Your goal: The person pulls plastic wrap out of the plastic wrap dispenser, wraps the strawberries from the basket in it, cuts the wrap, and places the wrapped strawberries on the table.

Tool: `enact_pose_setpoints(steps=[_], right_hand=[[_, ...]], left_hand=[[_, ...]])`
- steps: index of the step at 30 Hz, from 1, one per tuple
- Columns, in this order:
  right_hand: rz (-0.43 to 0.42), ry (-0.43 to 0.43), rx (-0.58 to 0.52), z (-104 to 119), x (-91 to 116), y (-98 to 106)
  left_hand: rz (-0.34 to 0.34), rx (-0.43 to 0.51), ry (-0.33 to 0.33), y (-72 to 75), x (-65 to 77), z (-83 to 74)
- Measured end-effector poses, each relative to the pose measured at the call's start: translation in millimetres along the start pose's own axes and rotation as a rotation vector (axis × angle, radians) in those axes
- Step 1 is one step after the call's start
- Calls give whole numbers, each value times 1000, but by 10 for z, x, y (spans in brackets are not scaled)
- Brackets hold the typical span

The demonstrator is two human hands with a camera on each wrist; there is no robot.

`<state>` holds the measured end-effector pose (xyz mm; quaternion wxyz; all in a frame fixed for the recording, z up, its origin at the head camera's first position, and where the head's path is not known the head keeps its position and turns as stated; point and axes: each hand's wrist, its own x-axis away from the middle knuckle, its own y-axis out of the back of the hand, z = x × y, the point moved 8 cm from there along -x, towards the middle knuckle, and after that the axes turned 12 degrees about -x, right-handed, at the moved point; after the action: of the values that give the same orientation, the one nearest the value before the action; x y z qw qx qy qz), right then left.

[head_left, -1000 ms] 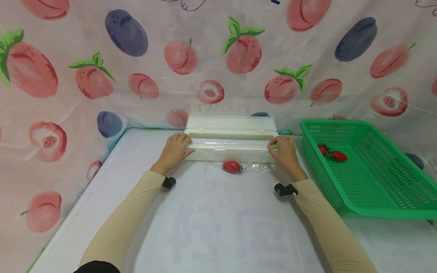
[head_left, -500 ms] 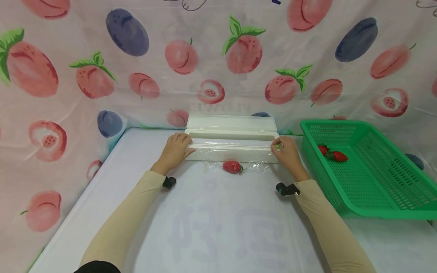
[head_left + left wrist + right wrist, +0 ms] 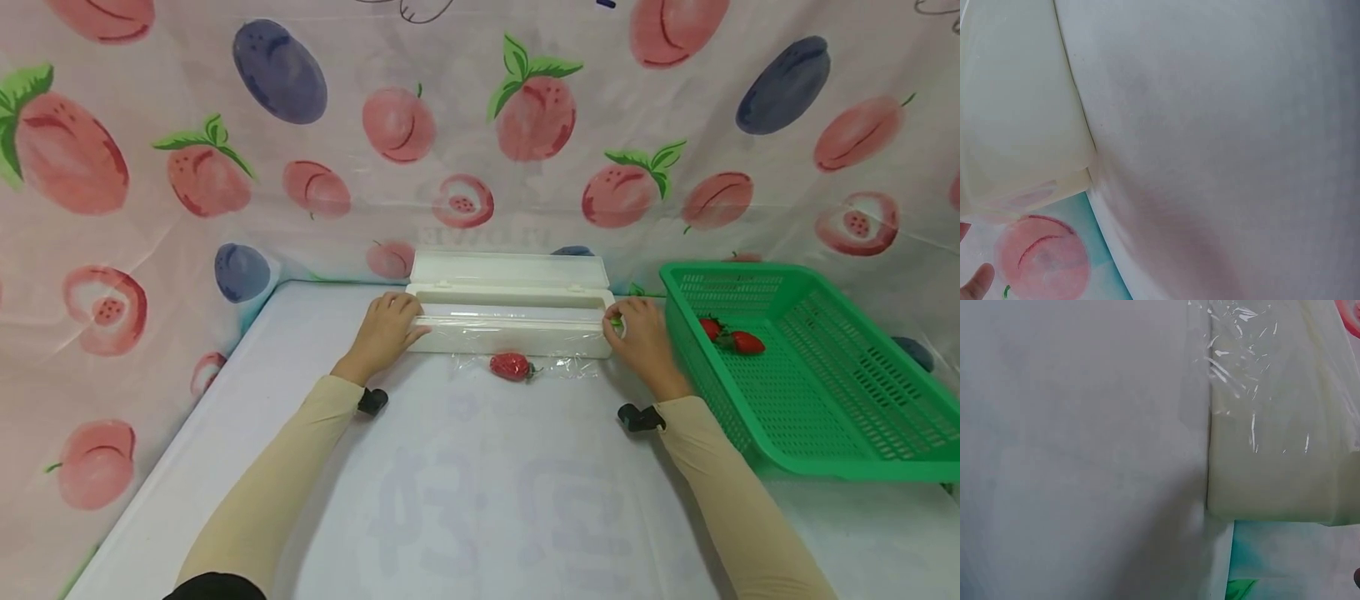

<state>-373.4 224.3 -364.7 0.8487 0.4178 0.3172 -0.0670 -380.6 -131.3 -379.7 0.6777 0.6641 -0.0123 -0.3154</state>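
Note:
A long white cling film dispenser (image 3: 510, 340) lies at the back of the table with its lid (image 3: 510, 270) raised. My left hand (image 3: 386, 329) holds its left end, the thumb at the front. At the right end, the fingers of my right hand (image 3: 637, 337) pinch a small green slide cutter (image 3: 617, 322), mostly hidden by them. Clear cling film (image 3: 573, 367) hangs over the dispenser's front onto the table. A red strawberry (image 3: 512, 367) with a green stem lies at the film, just before the dispenser. Both wrist views show mainly the dispenser's ends and the cloth.
To the right stands a green plastic basket (image 3: 832, 375) with a few strawberries (image 3: 744, 342) in its far left corner. A white cloth (image 3: 480, 500) covers the table. Behind it hangs a fruit-printed curtain (image 3: 525, 208).
My right hand has slid a little to the right along the dispenser with the green slide cutter, reaching its right end. My left hand and the strawberry have stayed in place.

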Motion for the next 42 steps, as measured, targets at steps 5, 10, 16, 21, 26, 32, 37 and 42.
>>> enact_pose_setpoints(steps=[5,10,16,21,26,32,37,42], right_hand=[[9,83,60,47,11,6],[33,59,35,1,3,10],[47,-44,-72,-134,-11,-14],[20,-63,-234,-192,-6,22],[6,35,-170,85,42,116],[127,443,129,852,175,-149],[343,625,310,1155,296,-538],[439,673,397,1202,330,-778]], left_hand=[[-7,5,2,12,12,5],[-20,6,-1,14,5,2],[-12,-3,0,20,-11,21],[37,45,7,56,4,53],[-43,63,-37,225,-25,-114],[-187,-115,-274,477,-100,-793],[-98,-247,-444,353,-134,-1274],[-24,-359,-492,121,-176,-1441]])
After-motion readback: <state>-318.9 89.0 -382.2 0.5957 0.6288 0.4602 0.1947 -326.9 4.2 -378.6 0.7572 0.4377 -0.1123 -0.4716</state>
